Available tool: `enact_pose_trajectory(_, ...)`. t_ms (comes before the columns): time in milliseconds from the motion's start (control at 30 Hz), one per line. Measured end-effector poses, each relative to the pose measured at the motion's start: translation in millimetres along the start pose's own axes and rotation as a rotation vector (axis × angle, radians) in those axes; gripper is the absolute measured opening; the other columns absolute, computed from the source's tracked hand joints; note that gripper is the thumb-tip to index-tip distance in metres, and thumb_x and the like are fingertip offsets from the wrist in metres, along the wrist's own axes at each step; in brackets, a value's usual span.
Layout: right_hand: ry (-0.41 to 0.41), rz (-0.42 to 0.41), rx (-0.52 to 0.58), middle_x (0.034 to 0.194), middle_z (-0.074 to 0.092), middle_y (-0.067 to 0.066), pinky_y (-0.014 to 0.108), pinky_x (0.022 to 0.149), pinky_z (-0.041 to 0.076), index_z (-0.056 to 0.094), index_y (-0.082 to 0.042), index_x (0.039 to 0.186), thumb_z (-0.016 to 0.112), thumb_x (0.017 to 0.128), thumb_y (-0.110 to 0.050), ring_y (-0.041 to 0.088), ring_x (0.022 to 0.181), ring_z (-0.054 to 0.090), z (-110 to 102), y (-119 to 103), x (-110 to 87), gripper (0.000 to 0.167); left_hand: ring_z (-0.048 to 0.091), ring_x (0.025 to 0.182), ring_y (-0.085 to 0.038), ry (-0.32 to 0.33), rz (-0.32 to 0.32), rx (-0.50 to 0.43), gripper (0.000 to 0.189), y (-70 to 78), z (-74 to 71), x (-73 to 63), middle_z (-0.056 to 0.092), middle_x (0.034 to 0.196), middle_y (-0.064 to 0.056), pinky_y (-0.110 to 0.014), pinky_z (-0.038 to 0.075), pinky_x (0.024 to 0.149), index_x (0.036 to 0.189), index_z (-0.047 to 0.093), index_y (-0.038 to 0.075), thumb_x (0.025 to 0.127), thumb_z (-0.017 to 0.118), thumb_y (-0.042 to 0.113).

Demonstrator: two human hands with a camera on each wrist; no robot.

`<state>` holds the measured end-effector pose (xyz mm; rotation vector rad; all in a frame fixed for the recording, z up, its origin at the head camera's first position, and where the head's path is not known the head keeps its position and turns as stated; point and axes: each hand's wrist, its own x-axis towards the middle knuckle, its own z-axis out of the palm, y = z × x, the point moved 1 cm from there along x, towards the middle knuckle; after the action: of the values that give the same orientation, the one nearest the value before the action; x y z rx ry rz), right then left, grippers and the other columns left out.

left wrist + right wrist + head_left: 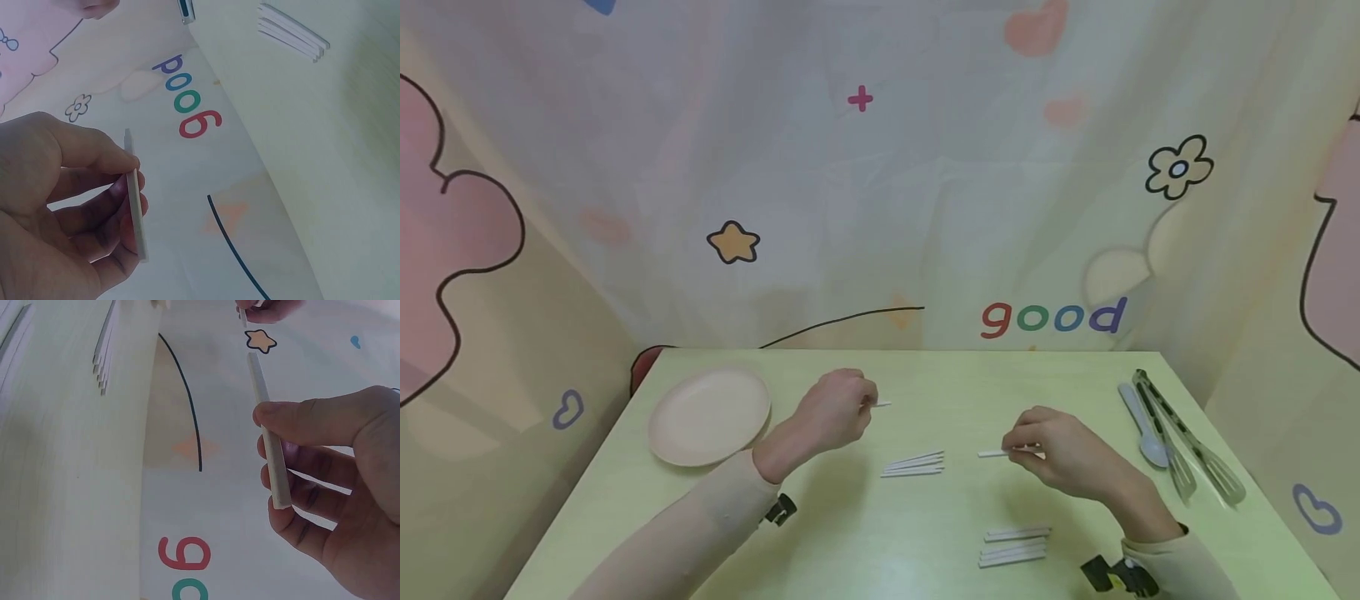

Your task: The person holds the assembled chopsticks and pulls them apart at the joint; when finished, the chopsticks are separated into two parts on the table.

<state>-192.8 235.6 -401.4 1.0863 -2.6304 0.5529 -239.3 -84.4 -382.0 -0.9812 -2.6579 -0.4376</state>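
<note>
My left hand [838, 408] is raised at the table's middle, to the right of the plate. Its thumb and fingers pinch a short white stick [135, 212], straight and slim. My right hand [1067, 454] pinches a similar white stick [272, 450] between thumb and fingertips; one end juts out to the left in the head view. Between the hands, a loose fan of several white sticks [913, 471] lies on the table. Nearer the front, below my right hand, a second group of several white sticks [1013, 553] lies in rough rows.
A round pale plate [707, 417] sits at the back left of the light table [880, 550]. On the right edge lie a light spoon [1152, 448] and metal tongs [1195, 446] with slotted ends. A printed curtain [880, 208] hangs behind the table.
</note>
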Motion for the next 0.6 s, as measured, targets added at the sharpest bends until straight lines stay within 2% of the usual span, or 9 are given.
enact_pose_trajectory(300, 0.035, -0.06, -0.035, 0.082, 0.06, -0.016, 0.018, 0.062, 0.048, 0.072, -0.022, 0.084, 0.077, 0.079, -0.007, 0.001, 0.074, 0.055, 5, 1, -1.3, 0.016, 0.063, 0.075, -0.018, -0.045, -0.002, -0.013, 0.017, 4.1, 9.4, 6.8, 0.067, 0.08, -0.004, -0.032, 0.053, 0.067, 0.084, 0.074, 0.005, 0.078, 0.062, -0.004)
enact_pose_trajectory(600, -0.015, 0.006, -0.014, 0.084, 0.061, -0.016, 0.021, 0.064, 0.05, 0.073, -0.022, 0.085, 0.073, 0.082, -0.008, 0.0, 0.076, 0.055, 6, 1, -5.5, 0.014, 0.063, 0.076, -0.018, -0.078, -0.013, -0.04, 0.018, 6.0, 19.5, 10.4, 0.067, 0.081, -0.004, -0.031, 0.052, 0.066, 0.086, 0.074, 0.004, 0.077, 0.061, -0.005)
